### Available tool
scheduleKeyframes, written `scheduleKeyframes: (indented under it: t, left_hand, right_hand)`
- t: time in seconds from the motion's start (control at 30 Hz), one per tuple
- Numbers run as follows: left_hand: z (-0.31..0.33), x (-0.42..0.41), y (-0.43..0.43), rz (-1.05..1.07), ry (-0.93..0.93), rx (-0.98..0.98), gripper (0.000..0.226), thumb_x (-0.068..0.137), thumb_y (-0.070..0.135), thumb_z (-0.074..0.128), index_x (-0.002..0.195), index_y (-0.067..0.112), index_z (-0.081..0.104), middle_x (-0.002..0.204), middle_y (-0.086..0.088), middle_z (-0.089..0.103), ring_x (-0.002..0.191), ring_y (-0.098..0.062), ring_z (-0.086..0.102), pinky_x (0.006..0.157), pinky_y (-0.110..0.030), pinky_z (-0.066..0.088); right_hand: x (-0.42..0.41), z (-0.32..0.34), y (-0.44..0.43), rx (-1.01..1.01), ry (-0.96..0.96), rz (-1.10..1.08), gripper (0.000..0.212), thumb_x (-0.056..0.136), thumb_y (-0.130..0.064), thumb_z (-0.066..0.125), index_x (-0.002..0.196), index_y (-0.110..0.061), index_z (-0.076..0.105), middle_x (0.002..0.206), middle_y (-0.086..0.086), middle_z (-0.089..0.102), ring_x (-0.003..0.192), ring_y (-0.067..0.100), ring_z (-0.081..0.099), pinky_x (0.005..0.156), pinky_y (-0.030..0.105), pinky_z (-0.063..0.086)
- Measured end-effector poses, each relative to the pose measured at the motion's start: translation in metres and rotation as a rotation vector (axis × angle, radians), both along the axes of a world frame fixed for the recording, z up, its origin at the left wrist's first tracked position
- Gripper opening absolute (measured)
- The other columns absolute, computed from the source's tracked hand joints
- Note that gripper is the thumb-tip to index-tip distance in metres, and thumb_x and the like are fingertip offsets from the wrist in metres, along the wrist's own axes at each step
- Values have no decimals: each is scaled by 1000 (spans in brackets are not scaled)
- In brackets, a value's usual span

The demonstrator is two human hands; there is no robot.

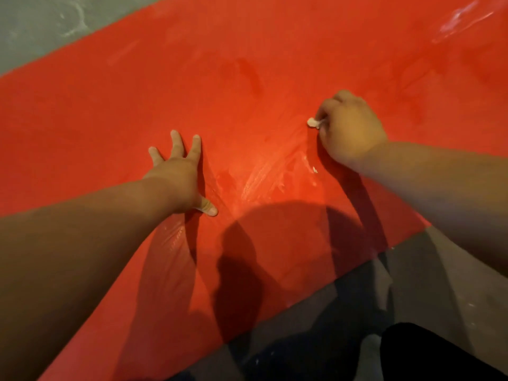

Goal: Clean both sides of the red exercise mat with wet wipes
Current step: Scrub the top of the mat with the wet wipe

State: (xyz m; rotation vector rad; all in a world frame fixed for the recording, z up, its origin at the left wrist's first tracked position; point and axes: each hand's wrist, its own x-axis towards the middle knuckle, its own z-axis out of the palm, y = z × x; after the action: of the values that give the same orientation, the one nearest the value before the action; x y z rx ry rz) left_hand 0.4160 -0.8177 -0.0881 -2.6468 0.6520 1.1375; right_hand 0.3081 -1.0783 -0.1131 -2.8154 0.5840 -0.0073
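Observation:
The red exercise mat (247, 78) lies flat on the floor and fills most of the view, running diagonally from lower left to upper right. My left hand (180, 177) rests flat on the mat with fingers spread. My right hand (349, 130) is curled around a crumpled white wet wipe (313, 122), pressed against the mat; only a small end of the wipe sticks out past the fingers. Wet streaks shine on the mat between my hands.
Grey concrete floor (41, 26) shows beyond the mat at the upper left and along its near edge at the lower right. A small white scrap (315, 169) lies on the mat below my right hand. My dark-clothed leg (428, 353) is at the bottom right.

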Motion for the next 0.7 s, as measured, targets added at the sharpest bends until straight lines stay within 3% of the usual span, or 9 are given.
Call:
scheduleKeyframes:
  t: [0.1, 0.23, 0.33, 0.43, 0.57, 0.63, 0.7]
  left_hand:
    - [3, -3, 3, -40, -27, -13, 142, 55, 50, 87, 150, 32, -18, 156, -5, -28, 141, -51, -8, 110, -60, 22]
    - [4, -18, 12, -188, -65, -60, 115, 72, 50, 76, 154, 26, -1, 161, -9, -9, 145, -42, 2, 116, -49, 21]
    - [7, -29, 6, -220, -25, -38, 120, 74, 55, 74, 153, 22, -10, 160, -16, -9, 145, -44, 3, 117, -48, 19]
    - [11, -36, -8, -190, 53, 15, 142, 61, 63, 79, 147, 24, -26, 156, -25, -14, 142, -51, -1, 113, -54, 20]
    - [9, -44, -17, -202, 49, 75, 138, 65, 51, 83, 147, 30, -26, 151, -32, -23, 138, -57, -6, 110, -58, 23]
    - [8, -46, -19, -181, 43, 64, 137, 64, 45, 85, 147, 32, -24, 150, -31, -25, 139, -56, -7, 109, -58, 24]
    - [8, -46, -19, -165, 49, 54, 137, 64, 43, 85, 147, 34, -23, 150, -30, -27, 139, -55, -9, 109, -58, 25]
  right_hand:
    - [-6, 0, 19, 45, 74, 5, 23, 85, -9, 50, 103, -9, 63, 107, 16, 54, 104, 37, 53, 85, 39, 41]
    - [-43, 3, 98, 220, 31, 450, 15, 80, -5, 59, 94, -8, 65, 96, 11, 59, 95, 30, 57, 83, 31, 42]
    - [-64, 3, 115, 309, 118, 656, 16, 88, -12, 53, 101, -13, 63, 101, 5, 55, 102, 26, 54, 89, 36, 47]
    - [-50, -5, 75, 239, 88, 370, 17, 85, -12, 54, 99, -13, 64, 101, 8, 55, 104, 30, 53, 89, 41, 44]
    - [-41, -1, 2, 132, 9, -129, 21, 83, -6, 52, 97, -8, 67, 100, 18, 56, 99, 39, 54, 85, 39, 41]
    - [-43, 1, 11, 116, 53, -144, 20, 85, -7, 52, 99, -6, 66, 102, 18, 57, 100, 38, 54, 84, 40, 42]
    - [-49, 2, 47, 180, 91, -4, 22, 87, -10, 51, 103, -7, 66, 105, 14, 57, 104, 34, 54, 88, 38, 42]
